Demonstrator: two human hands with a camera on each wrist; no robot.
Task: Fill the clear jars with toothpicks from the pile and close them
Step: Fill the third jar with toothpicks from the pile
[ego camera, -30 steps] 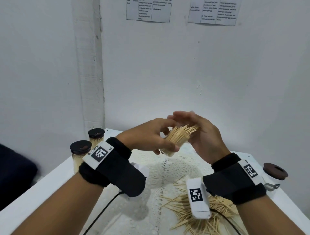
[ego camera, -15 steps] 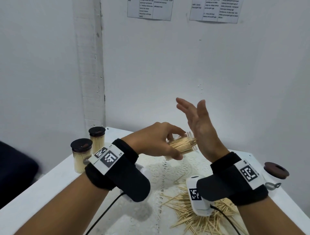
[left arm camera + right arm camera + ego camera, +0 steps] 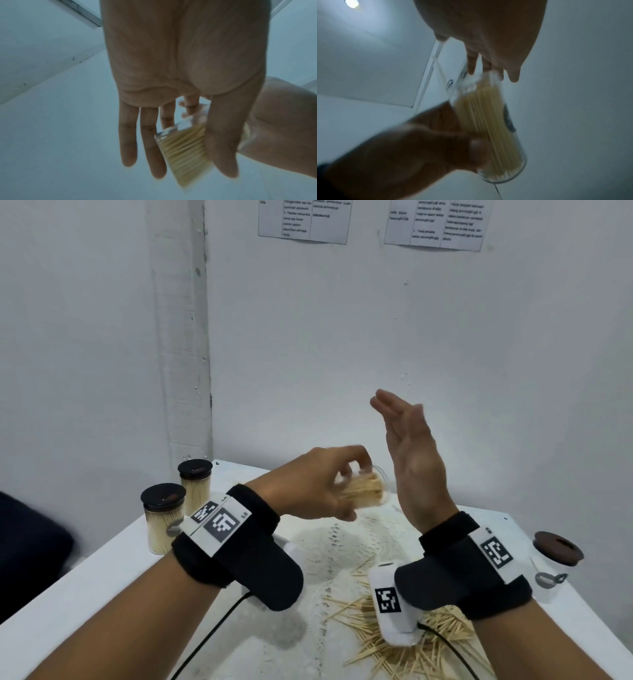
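My left hand point(image 3: 322, 487) grips a clear jar point(image 3: 366, 491) packed with toothpicks, tilted on its side above the table with its open mouth turned to the right. The same jar point(image 3: 489, 121) point(image 3: 185, 148) shows blurred in both wrist views, pinched between thumb and fingers. My right hand point(image 3: 407, 450) stands flat and upright beside the jar's mouth, fingers straight, holding nothing. Whether the palm touches the jar's rim I cannot tell. A loose toothpick pile point(image 3: 411, 645) lies on the lace mat under my right wrist.
Two filled jars with dark lids point(image 3: 162, 518) point(image 3: 195, 487) stand at the table's back left. Another jar under a brown lid point(image 3: 556, 563) stands at the right edge. The white table point(image 3: 85, 594) sits in a wall corner. A black cable point(image 3: 212, 635) trails below my left wrist.
My right hand let go of the toothpick ends, flattened out and rose upright beside the jar mouth. The toothpicks went from sticking out of the jar to lying inside it.
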